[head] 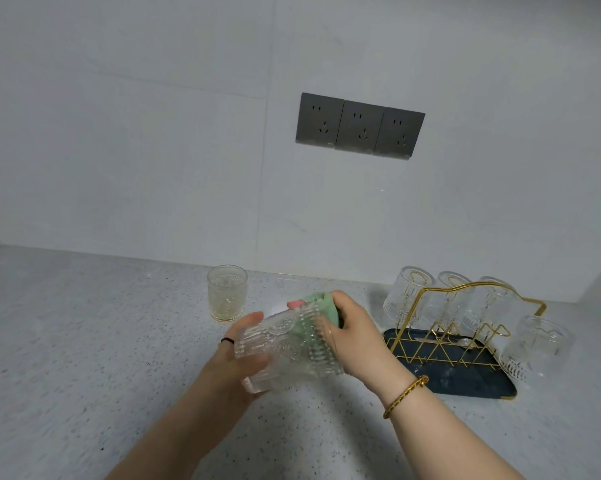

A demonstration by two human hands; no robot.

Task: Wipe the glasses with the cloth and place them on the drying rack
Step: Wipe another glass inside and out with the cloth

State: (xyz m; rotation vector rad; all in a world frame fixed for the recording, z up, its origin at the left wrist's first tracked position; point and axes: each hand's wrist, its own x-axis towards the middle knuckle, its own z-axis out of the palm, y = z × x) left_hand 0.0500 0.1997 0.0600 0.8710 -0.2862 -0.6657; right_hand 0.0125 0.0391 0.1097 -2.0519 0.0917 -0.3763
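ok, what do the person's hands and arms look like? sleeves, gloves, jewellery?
No gloves, and no sleeves in view: both forearms are bare as far as the frame shows. The left hand has a thin dark band on one finger. The right hand has a gold braided bracelet at the wrist. No other markings visible.

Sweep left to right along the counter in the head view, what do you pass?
First the standing glass → left hand gripping the held glass → right hand holding the cloth at its mouth → rack with glasses hung on it.
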